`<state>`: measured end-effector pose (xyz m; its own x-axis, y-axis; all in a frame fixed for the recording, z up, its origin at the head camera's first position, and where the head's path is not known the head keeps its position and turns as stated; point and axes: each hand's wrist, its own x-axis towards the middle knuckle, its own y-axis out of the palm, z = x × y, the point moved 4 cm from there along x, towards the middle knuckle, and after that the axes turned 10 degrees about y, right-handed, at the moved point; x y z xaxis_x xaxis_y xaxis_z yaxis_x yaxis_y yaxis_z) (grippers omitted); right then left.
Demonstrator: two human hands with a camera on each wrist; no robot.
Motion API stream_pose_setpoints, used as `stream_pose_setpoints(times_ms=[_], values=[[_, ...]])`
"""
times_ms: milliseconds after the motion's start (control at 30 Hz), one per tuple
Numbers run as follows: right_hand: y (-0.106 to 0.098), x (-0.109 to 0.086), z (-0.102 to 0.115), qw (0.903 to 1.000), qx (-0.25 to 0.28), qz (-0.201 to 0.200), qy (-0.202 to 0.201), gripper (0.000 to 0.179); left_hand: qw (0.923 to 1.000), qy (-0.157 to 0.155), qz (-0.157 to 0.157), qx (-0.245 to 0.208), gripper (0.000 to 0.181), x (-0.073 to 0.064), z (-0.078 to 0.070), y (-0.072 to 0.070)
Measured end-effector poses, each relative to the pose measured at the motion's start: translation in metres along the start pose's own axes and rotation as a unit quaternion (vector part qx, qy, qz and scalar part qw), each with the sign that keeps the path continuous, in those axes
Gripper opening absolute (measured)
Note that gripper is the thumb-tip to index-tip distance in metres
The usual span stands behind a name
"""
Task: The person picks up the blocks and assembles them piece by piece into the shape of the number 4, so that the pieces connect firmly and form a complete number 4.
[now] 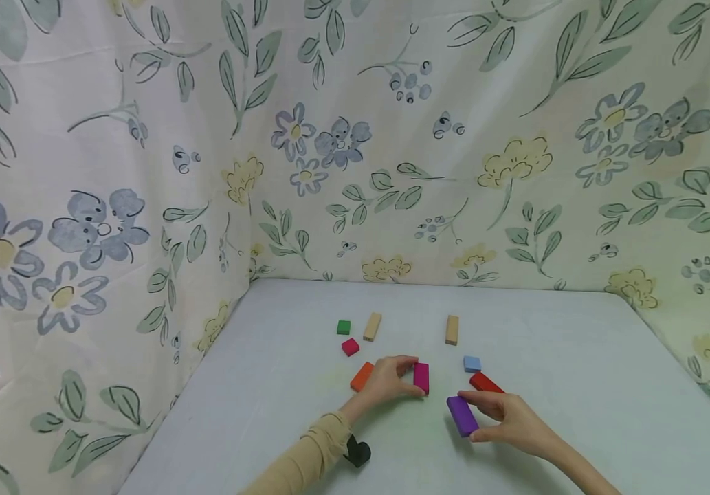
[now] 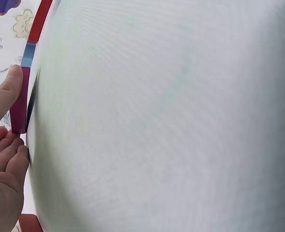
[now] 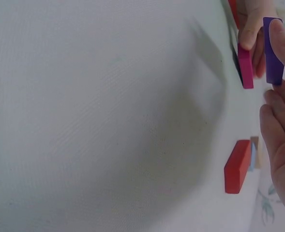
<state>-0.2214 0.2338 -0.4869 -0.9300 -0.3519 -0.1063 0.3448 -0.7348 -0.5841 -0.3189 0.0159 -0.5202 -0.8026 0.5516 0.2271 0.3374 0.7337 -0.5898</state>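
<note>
In the head view my left hand (image 1: 388, 379) pinches a magenta block (image 1: 421, 379) by its two ends, thumb at the near end and fingers at the far end. The left wrist view shows the same magenta block (image 2: 20, 101) close over the table. To the right, my right hand (image 1: 512, 421) pinches a purple block (image 1: 462, 416) lengthwise between thumb and fingers. That purple block (image 3: 273, 50) is raised above the white surface in the right wrist view. A red block (image 1: 486, 382) lies just beyond the right hand, and an orange block (image 1: 363, 377) lies beside the left hand.
Farther back lie a green block (image 1: 344, 327), a pinkish-red block (image 1: 350, 346), two plain wooden blocks (image 1: 372, 326) and a light blue block (image 1: 472, 364). A black object (image 1: 359, 453) sits beside the left forearm. Floral cloth (image 1: 404, 206) hangs behind the white table (image 1: 293, 344).
</note>
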Motion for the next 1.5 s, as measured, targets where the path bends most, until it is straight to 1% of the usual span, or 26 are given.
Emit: stream_pose_setpoints(times_ms=[100, 233, 367, 600, 733, 833, 867, 967, 1167, 1233, 1267, 1367, 1500], values=[[0.001, 0.0, 0.0, 1.0, 0.004, 0.001, 0.002, 0.07, 1.0, -0.001, -0.002, 0.0, 0.066, -0.001, -0.001, 0.0], [0.002, 0.001, 0.0, 1.0, 0.003, -0.001, 0.001, 0.07, 0.9999, 0.007, -0.007, -0.004, 0.066, -0.001, -0.004, 0.0], [0.003, 0.001, 0.001, 1.0, 0.001, -0.001, -0.001, 0.069, 0.9998, 0.013, -0.01, -0.005, 0.066, -0.001, -0.004, 0.001], [0.004, 0.001, -0.001, 0.9999, 0.011, 0.008, 0.001, 0.069, 0.9996, 0.016, -0.01, 0.021, 0.068, -0.002, -0.001, 0.003], [0.005, 0.002, -0.002, 0.9999, 0.008, 0.007, 0.002, 0.069, 0.9995, 0.02, -0.012, 0.023, 0.069, -0.003, -0.001, 0.003], [0.005, 0.002, -0.002, 0.9999, 0.008, 0.009, 0.001, 0.069, 0.9989, 0.033, -0.014, 0.03, 0.068, -0.004, -0.002, 0.003], [0.005, 0.002, -0.002, 0.9999, 0.008, 0.01, 0.0, 0.068, 0.9982, 0.041, -0.015, 0.041, 0.068, -0.004, -0.003, 0.003], [0.006, 0.002, -0.002, 0.9998, 0.011, 0.013, 0.0, 0.068, 0.9976, 0.047, -0.016, 0.049, 0.067, -0.004, -0.003, 0.003], [0.007, 0.003, -0.001, 0.9998, 0.009, 0.015, 0.012, 0.069, 0.9989, 0.012, -0.013, 0.043, 0.071, -0.007, -0.006, 0.001], [0.007, 0.003, -0.001, 0.9998, 0.01, 0.015, 0.013, 0.069, 0.9992, 0.008, -0.014, 0.036, 0.071, -0.007, -0.008, 0.0], [0.008, 0.003, -0.001, 0.9998, 0.01, 0.014, 0.012, 0.069, 0.9994, 0.012, -0.014, 0.031, 0.07, -0.007, -0.009, 0.0], [0.008, 0.002, -0.002, 0.9998, 0.012, 0.012, 0.008, 0.069, 0.9998, 0.017, 0.006, 0.0, 0.068, -0.005, -0.014, 0.0], [0.009, 0.003, -0.002, 0.9999, 0.012, 0.01, -0.005, 0.069, 0.9977, 0.02, 0.055, -0.035, 0.064, -0.005, -0.02, 0.0]])
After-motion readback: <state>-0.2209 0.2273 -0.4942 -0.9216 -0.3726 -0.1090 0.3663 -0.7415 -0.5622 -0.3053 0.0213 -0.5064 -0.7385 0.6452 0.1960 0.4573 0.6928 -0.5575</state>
